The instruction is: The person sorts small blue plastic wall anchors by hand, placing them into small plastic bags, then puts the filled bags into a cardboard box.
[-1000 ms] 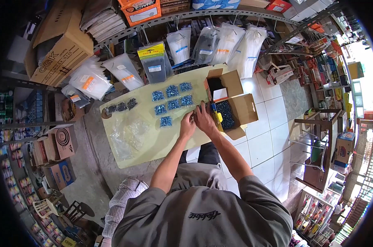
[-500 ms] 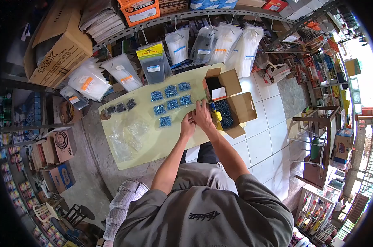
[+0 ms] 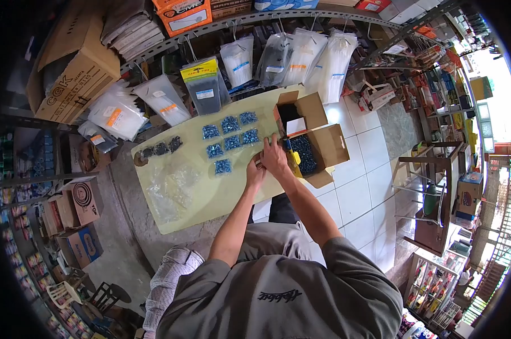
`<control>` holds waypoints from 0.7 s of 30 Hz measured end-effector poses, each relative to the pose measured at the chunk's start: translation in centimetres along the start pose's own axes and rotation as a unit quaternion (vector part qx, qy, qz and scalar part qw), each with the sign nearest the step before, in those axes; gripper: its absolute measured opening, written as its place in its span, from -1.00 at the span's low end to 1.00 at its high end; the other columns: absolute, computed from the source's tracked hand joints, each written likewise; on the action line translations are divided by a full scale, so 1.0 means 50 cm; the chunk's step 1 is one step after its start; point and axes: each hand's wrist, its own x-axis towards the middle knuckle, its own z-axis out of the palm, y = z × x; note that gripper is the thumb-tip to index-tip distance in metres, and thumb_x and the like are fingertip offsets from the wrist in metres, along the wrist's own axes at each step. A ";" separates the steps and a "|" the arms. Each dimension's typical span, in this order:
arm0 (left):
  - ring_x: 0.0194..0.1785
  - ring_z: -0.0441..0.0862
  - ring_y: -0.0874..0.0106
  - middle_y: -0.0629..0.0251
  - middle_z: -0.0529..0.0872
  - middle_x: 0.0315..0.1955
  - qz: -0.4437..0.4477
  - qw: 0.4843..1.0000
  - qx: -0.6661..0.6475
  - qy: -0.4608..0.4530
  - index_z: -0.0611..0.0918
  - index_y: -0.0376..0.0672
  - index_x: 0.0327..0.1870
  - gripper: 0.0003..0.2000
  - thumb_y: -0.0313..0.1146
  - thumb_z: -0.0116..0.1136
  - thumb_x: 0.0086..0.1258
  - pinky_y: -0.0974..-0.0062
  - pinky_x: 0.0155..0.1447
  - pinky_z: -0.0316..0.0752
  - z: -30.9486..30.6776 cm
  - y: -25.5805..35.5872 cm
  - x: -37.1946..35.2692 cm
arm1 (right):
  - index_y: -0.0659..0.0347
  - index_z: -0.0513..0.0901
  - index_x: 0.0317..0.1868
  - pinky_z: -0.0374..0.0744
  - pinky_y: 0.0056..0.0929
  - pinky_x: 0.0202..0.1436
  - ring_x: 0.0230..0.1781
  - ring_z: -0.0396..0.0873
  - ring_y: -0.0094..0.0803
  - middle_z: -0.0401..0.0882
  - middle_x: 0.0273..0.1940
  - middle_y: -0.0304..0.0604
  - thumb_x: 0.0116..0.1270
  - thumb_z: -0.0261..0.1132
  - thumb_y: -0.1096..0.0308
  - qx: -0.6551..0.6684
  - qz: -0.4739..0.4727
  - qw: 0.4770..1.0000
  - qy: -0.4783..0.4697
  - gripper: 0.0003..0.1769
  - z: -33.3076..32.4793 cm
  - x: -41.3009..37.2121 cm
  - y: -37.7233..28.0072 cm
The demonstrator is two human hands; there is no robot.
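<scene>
Over the pale table (image 3: 204,206), my left hand (image 3: 256,172) and my right hand (image 3: 274,158) meet close together. My left fingers are curled in; those of my right hand bend downward beside the open box. What they pinch is hidden by the hands. Just right of them stands an open cardboard box (image 3: 335,146) with many small dark-blue pieces (image 3: 306,161) inside. A yellow object (image 3: 294,157) sits at its near left edge. Left of my hands lie several small clear packets of blue pieces (image 3: 232,142) in loose rows.
Flat clear plastic bags (image 3: 168,195) lie on the table's left part, below some packets of dark pieces (image 3: 161,148). A second open box (image 3: 310,111) adjoins the first. Hanging bags of cable ties (image 3: 202,93) line the shelf rail behind. A wooden table (image 3: 433,203) stands right.
The view has shifted slightly, so the table and shelf appear a little further left. My hands stay together beside the box, with only small finger movement.
</scene>
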 end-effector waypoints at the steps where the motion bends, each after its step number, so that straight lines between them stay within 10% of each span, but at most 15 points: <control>1: -0.01 0.58 0.54 0.20 0.56 0.03 -0.014 0.997 -0.080 -0.021 0.40 -0.38 0.19 -0.62 -0.72 -0.04 0.33 0.66 0.03 0.50 -0.005 -0.005 0.005 | 0.33 0.42 0.11 0.65 -0.09 -0.14 -0.15 0.61 0.15 0.26 0.15 0.20 0.21 0.25 0.32 -0.007 0.002 1.000 0.006 -0.52 0.000 0.001 -0.001; 13: -0.49 0.27 0.70 0.47 0.43 -0.49 -0.070 0.948 -0.304 0.059 0.54 -0.31 -0.14 -0.80 -0.43 -0.14 0.46 0.77 -0.39 0.22 0.014 0.008 0.004 | 0.30 0.51 0.02 0.62 -0.26 -0.05 0.11 0.46 0.06 0.33 0.12 0.12 0.09 0.31 0.34 -0.099 -0.048 0.992 0.054 -0.54 -0.017 -0.023 -0.009; 21: -0.40 0.39 0.66 0.41 0.56 -0.35 -0.062 0.971 -0.230 -0.007 0.52 -0.22 -0.13 -0.82 -0.37 -0.15 0.51 0.69 -0.31 0.32 0.004 -0.032 0.024 | 0.35 0.41 0.08 0.63 -0.23 -0.01 0.12 0.46 0.07 0.39 0.06 0.18 0.14 0.25 0.43 -0.068 -0.015 0.998 -0.005 -0.53 -0.001 -0.016 0.019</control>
